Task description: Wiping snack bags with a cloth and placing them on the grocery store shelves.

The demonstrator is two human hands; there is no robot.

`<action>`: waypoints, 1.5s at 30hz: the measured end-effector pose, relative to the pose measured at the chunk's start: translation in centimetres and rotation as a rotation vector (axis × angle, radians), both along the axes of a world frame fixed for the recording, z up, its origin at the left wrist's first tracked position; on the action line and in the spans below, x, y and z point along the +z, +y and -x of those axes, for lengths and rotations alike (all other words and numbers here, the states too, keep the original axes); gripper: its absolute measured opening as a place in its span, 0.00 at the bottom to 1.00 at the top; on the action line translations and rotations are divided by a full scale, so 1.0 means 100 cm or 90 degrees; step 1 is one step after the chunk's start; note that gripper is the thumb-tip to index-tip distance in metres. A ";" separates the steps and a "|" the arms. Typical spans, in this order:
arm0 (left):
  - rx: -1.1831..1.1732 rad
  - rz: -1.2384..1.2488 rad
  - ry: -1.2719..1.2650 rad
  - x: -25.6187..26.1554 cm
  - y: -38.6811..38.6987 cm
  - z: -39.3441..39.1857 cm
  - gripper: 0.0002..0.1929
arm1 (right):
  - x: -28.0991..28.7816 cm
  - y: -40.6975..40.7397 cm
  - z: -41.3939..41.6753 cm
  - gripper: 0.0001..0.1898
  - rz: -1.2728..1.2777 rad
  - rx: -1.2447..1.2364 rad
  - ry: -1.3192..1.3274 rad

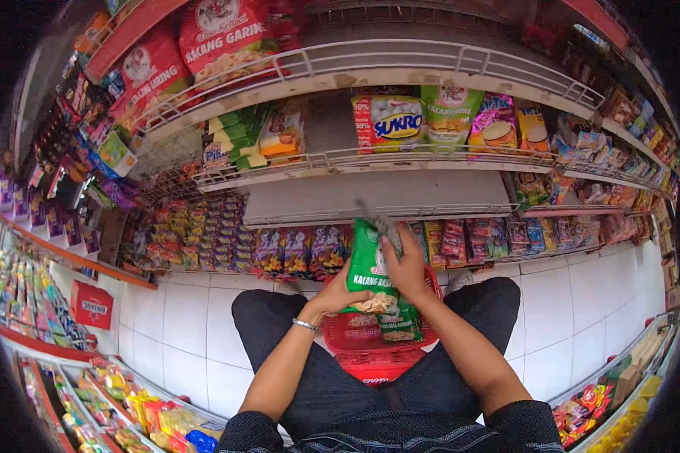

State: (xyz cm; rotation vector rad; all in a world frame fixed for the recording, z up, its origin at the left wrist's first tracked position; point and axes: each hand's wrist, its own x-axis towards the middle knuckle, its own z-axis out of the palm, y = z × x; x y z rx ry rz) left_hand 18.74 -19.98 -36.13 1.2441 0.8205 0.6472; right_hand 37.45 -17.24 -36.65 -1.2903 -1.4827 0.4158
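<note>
A green packet of peanuts (368,272) is upright over the basket, with my left hand (337,294) gripping its lower left side, thumb across the front. My right hand (405,263) is at the packet's upper right and holds a grey, blurred item (388,229), perhaps a cloth or a duster, against or close to the packet's top edge. Between my knees stands a red plastic basket (340,340). Inside it lie more green peanut packets (399,325), partly hidden by my hands and the held packet.
Ahead are store shelves with wire guards (374,153), holding snack bags such as a yellow Sukro bag (396,124). Small hanging sachets (323,249) line the lowest level, close to the hands. Racks of packets (158,419) flank me at left and right. White floor tiles (175,323) lie around me.
</note>
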 end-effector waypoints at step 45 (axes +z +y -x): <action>0.367 0.416 -0.425 -0.022 0.002 0.009 0.22 | 0.029 -0.051 0.040 0.32 -0.113 0.325 -0.260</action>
